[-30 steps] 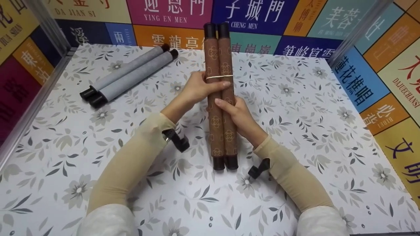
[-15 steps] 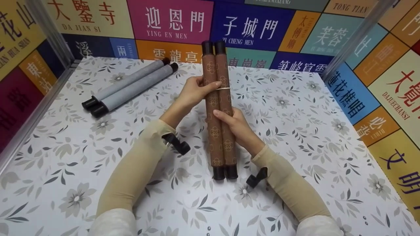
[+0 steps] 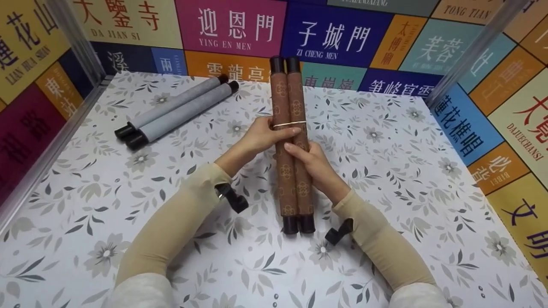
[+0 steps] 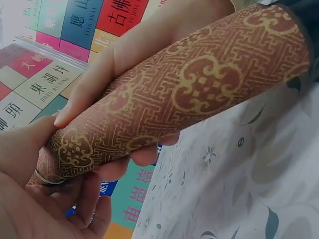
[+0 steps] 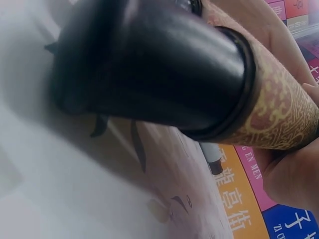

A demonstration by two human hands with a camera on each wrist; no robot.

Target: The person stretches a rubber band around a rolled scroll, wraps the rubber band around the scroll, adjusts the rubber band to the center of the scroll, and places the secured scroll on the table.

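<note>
Two brown scrolls [image 3: 287, 171] with gold flower patterns and black end knobs stand side by side, tilted, in both hands. A pale elastic band [image 3: 291, 124] goes around the pair above the middle. My left hand [image 3: 265, 133] grips them from the left just under the band, thumb across the front. Lower down, my right hand [image 3: 317, 160] holds the pair from the right with its thumb on the front. The left wrist view shows the patterned brown scroll [image 4: 164, 104] between both hands. In the right wrist view a black end knob [image 5: 154, 64] looms close.
Two grey scrolls [image 3: 184, 109] with black ends lie side by side at the back left of the table [image 3: 406, 205], which has a floral cover. Colourful panels with lettering [image 3: 233, 28] rise behind and at both sides.
The left thumb crossed the band half a second ago and now lies below it. The brown scrolls stay held by both hands. The head view has shifted slightly.
</note>
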